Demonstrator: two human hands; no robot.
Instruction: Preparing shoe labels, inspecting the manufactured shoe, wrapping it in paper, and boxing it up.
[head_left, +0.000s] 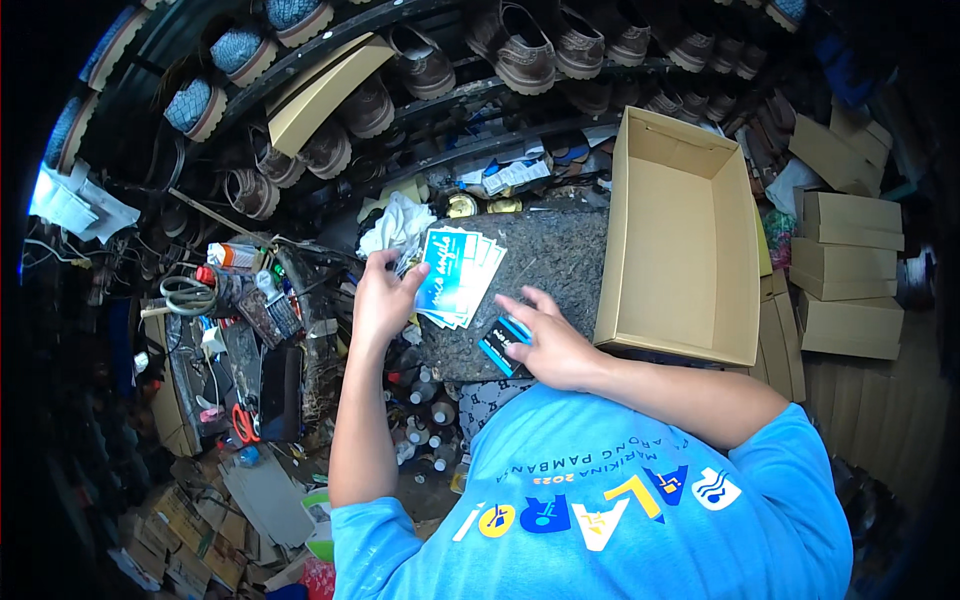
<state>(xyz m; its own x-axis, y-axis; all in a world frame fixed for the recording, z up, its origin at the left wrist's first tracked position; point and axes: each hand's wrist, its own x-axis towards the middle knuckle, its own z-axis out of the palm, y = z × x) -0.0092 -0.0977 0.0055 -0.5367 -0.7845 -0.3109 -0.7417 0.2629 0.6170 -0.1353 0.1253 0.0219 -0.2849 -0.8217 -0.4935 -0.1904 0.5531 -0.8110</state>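
Note:
My left hand is curled at the left edge of a fanned pile of blue-and-white printed cards, its thumb on that edge. The cards lie on a rough dark slab. My right hand rests near the slab's front edge, fingers spread. Its thumb touches a small stack of black-and-blue cards, which the hand partly covers. Right of the slab stands an open tan cardboard box, with no contents visible inside. Crumpled white plastic lies just beyond my left hand.
Racks of brown shoes curve along the back. Folded tan boxes are stacked at the right. On the left are a cluttered tool tray, orange-handled scissors and a coiled hose. Small bottles stand below the slab.

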